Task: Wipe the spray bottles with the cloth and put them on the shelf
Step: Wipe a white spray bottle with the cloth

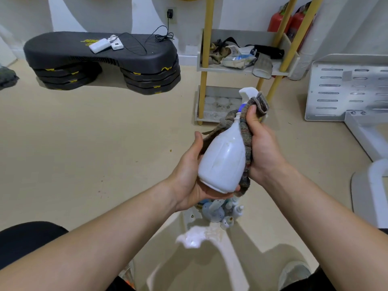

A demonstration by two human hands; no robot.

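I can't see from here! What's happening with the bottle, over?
Left hand cups white spray bottle at base. Right hand grips cloth against its side. Shelf ahead, upper tier cluttered.

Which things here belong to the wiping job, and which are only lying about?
Job: white plastic spray bottle, grey knitted cloth, white shelf with yellow posts.
Lying about: black stacked step platform, white power bank, red fire extinguishers.

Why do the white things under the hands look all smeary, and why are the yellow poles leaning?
Head view: the white clutter near the bottom is blurred and streaky, likely too close to the camera; the wide lens tilts the yellow poles; the held spray bottle is sharp, with glare.
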